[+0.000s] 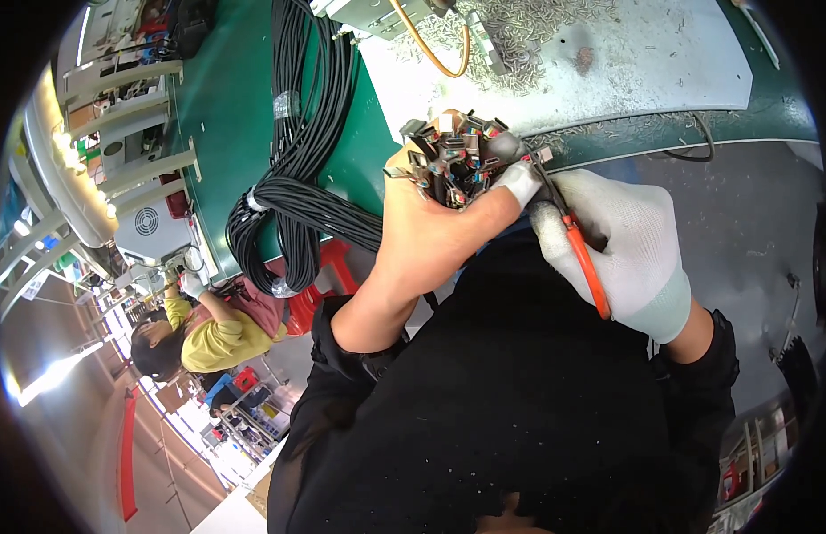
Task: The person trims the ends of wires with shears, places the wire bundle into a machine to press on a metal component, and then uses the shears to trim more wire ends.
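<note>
My left hand (426,236) is closed around a thick bunch of cable ends (457,165), with metal connectors and small coloured wires pointing up. White wrapping covers its thumb tip, and a grey cover sits on another fingertip. In a white glove, my right hand (631,236) grips orange-handled pliers (586,265). Their dark jaws reach up to one connector (543,155) at the right side of the bunch, beside my left thumb. Whether the jaws are closed on it is too small to tell. Black cables run from my left hand toward the coiled bundle (315,200).
The green table (226,107) carries the tied cable coils. A white sheet (662,62) beyond my hands is strewn with small metal bits (538,44), beside a machine (382,18) with a yellow-brown tube. At left, a person in yellow (222,343) works near a red stool (337,267).
</note>
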Motion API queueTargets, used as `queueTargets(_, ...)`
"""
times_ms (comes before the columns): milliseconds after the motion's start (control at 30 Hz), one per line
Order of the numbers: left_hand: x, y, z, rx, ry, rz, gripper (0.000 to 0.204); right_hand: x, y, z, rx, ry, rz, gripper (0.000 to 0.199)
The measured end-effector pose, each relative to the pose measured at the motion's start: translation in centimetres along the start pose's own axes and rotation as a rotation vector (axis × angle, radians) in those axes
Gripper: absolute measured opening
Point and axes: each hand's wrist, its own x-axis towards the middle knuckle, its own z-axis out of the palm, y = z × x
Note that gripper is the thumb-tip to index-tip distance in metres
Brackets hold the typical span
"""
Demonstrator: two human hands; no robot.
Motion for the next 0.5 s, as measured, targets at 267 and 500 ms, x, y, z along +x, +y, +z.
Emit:
queueTargets(267, -0.64, 0.22, 0.93, 0.138, 0.057, 0.162, 0.017, -0.96, -0.33, 0.7, 0.12, 0.08, -0.002, 0.015)
queueTargets(500, -0.67, 0.6, 0.98, 0.08, 0.061, 0.049, 0.011, -0.47, -0.03, 1.17, 0.111, 0.103, 0.023, 0.014)
